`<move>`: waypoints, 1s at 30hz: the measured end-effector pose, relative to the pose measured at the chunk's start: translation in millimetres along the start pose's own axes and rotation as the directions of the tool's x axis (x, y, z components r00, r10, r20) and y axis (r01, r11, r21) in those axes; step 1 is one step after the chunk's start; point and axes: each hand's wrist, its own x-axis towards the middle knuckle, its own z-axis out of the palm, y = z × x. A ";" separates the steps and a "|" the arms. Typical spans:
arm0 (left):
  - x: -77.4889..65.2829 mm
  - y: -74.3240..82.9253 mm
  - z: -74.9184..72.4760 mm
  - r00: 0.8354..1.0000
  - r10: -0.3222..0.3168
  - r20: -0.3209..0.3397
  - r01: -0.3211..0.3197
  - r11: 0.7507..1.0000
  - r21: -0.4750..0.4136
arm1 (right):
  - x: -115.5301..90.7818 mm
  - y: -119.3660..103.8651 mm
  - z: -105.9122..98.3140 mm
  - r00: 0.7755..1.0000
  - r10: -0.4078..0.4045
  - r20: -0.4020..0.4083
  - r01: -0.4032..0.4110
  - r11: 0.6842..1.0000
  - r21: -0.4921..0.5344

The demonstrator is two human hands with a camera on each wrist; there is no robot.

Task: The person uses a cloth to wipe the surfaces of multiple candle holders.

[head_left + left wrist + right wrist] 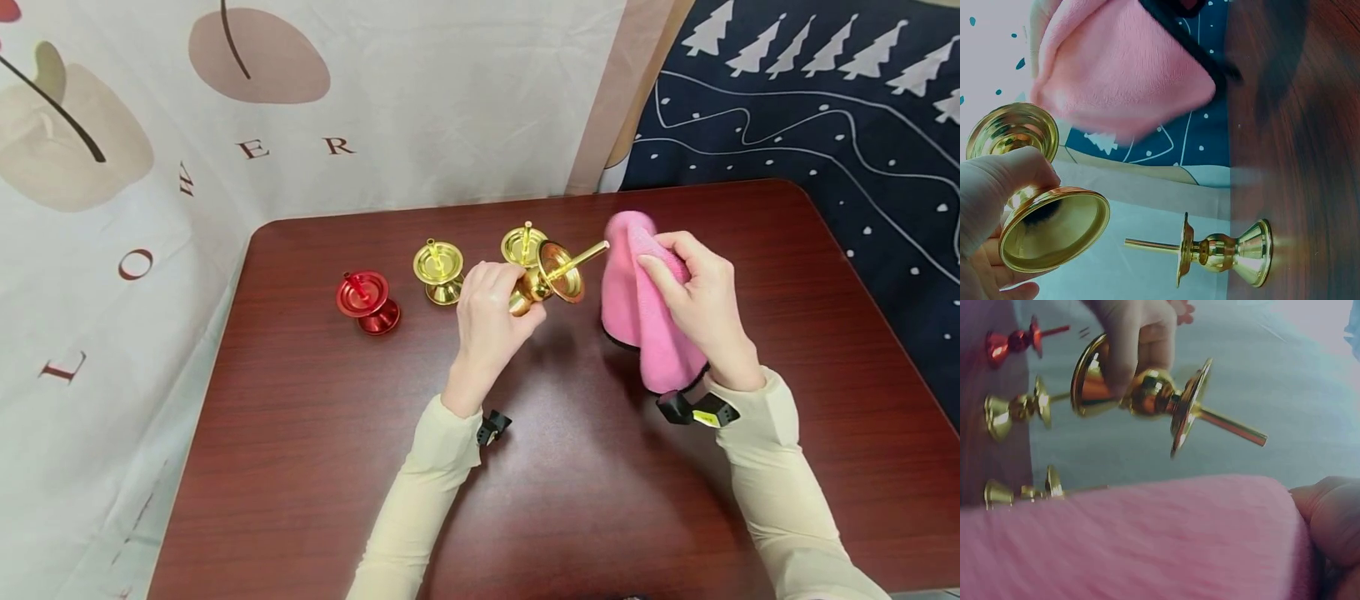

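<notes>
My left hand [486, 315] grips a gold candle holder [534, 285] by its lower part, above the table. It is tilted, with its dish and thin tube pointing right toward a pink cloth [626, 292]. In the left wrist view, the thumb lies across the stem and the hollow base of the candle holder [1060, 234] faces the camera. My right hand [705, 304] pinches the dark-edged cloth near its top, and the folds hang below the fingers. A gap shows between cloth and tube.
Behind the left hand, two more gold candle holders, one at left [442, 271] and one at right [517, 242], stand upright on the brown table [300, 467]. A red candle holder [367, 300] stands farther left. Printed curtains [450, 100] hang behind the table's far edge.
</notes>
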 end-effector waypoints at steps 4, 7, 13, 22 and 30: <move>0.5 0.5 -0.2 1.000 0.006 -0.005 -0.006 1.000 -0.002 | 0.4 -0.1 -1.8 0.996 -0.086 0.020 0.087 0.993 -0.080; 1.0 2.1 0.6 1.000 0.007 -0.011 -0.007 1.000 -0.001 | -1.4 -3.0 -1.7 0.990 -0.140 0.032 0.142 0.985 -0.100; 1.4 8.1 5.9 1.000 -0.002 -0.019 0.002 1.000 0.007 | -6.2 -17.2 2.4 0.992 -0.115 0.045 0.116 0.993 -0.015; 0.2 14.7 10.7 0.998 -0.037 -0.053 0.037 0.999 0.013 | -14.0 -28.5 20.7 0.995 0.074 0.069 -0.084 0.983 0.163; 0.0 16.5 10.5 0.997 -0.029 -0.077 0.028 0.999 -0.017 | -17.1 -22.4 33.2 0.978 -0.200 -0.066 0.200 0.980 0.008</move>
